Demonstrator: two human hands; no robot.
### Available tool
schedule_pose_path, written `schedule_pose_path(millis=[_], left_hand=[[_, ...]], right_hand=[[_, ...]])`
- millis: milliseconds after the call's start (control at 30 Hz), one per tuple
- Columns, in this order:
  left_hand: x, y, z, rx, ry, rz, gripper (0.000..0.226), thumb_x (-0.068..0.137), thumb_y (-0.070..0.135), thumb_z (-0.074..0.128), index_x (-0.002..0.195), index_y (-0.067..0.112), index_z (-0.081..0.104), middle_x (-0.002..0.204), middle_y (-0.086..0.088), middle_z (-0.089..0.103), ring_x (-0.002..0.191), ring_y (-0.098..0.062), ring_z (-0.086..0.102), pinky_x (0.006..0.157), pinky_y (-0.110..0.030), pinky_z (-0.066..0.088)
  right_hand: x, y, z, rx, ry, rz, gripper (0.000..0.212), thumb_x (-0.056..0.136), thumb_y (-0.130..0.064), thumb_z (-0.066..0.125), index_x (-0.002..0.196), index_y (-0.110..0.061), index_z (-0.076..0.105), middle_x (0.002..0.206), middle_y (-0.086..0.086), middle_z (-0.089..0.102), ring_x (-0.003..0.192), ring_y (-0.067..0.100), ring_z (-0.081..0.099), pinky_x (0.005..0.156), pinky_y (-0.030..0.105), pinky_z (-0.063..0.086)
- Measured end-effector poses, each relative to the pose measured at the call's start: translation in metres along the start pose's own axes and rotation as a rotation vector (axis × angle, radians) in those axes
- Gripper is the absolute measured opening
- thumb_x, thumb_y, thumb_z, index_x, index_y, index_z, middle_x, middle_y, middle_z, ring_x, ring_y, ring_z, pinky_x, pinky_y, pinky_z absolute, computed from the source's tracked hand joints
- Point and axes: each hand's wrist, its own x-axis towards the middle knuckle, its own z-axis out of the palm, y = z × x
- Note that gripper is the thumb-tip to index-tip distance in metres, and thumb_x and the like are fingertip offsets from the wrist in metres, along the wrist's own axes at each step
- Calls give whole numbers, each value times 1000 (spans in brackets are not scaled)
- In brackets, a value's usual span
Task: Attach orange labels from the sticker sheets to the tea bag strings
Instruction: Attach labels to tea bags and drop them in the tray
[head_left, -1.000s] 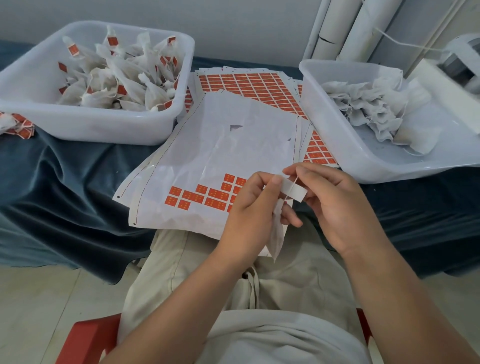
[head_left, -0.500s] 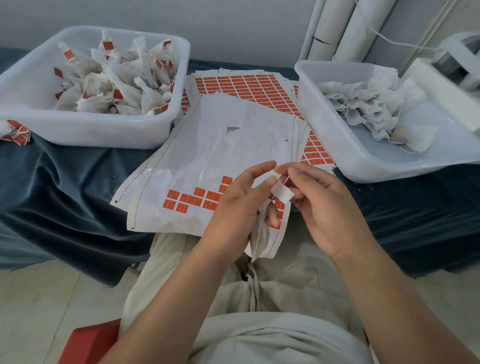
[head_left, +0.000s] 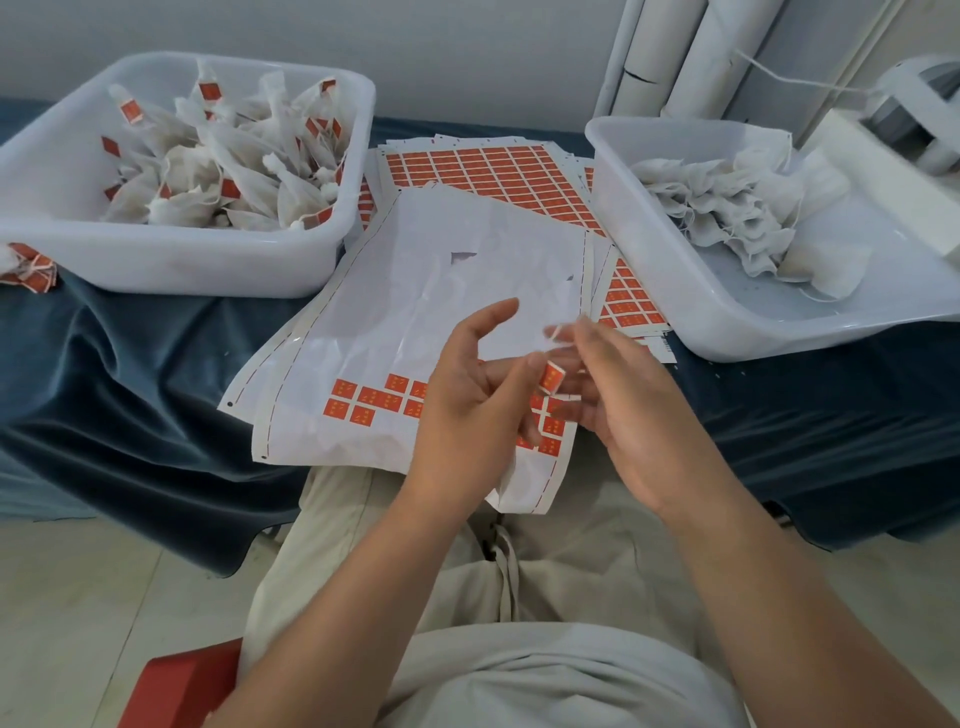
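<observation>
My left hand (head_left: 467, 400) hovers over the nearest sticker sheet (head_left: 415, 291), index finger straight up and lower fingers curled on a white tea bag (head_left: 511, 483) that hangs below it. A folded orange label (head_left: 551, 376) sits between my left thumb tip and the fingers of my right hand (head_left: 618, 400). A short loop of white string (head_left: 553, 332) shows just above the label, at my right fingertips. Those fingers are blurred, so their grip is unclear. The nearest sheet is mostly peeled, with orange labels left along its near edge.
A white bin (head_left: 182, 270) at the left holds several labelled tea bags. At the right, another bin (head_left: 675, 301) holds unlabelled ones. A full sticker sheet (head_left: 493, 171) lies between them on the blue cloth (head_left: 130, 395). White tubes (head_left: 675, 57) lean at the back.
The label, white side up before, now shows orange and is folded. My left index finger has lifted straight and the hands have drawn slightly apart.
</observation>
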Motion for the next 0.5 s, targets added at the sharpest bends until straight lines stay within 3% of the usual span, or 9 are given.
schedule_pose_path(millis=[67,133,233,333,433,500], left_hand=[[0,0,0,9,46,23,44,107,23,61,146,34,46,70,-4,74,56,-18,67,60,-19,55],[1,1,1,8,47,26,46,108,23,60,150,33,44,89,4,81,58,-13,68,60,-18,55],[2,2,1,22,37,20,45,109,25,55,151,34,42,105,11,81,57,-12,68,60,-19,56],[4,3,-1,6,47,-65,31,111,30,48,142,35,55,90,9,78,55,-12,65,59,-20,55],[6,3,-2,-2,21,-154,20,106,33,60,110,21,74,76,2,73,56,-11,66,59,-19,54],[6,3,-3,-40,19,-196,21,103,31,67,93,14,75,73,-1,73,59,-11,68,61,-18,53]], right_hand=[[-3,0,2,-146,-39,2,53,83,-79,62,104,-32,72,94,-3,79,90,13,77,78,31,62],[-6,-1,3,-237,-47,-78,34,97,-60,60,88,-30,73,82,-3,78,78,11,75,69,20,56],[-9,-3,3,-322,-17,-215,33,107,-42,56,81,-27,71,74,-5,74,70,9,70,65,14,51],[-9,-2,2,-399,12,-304,29,108,-35,55,86,-25,70,80,-6,72,78,13,70,69,20,53],[-9,2,4,-452,19,-284,29,110,-33,52,85,-27,65,78,-8,68,74,11,65,67,24,51],[-8,5,5,-462,25,-262,31,111,-31,49,82,-31,59,77,-8,64,71,9,62,63,20,49]])
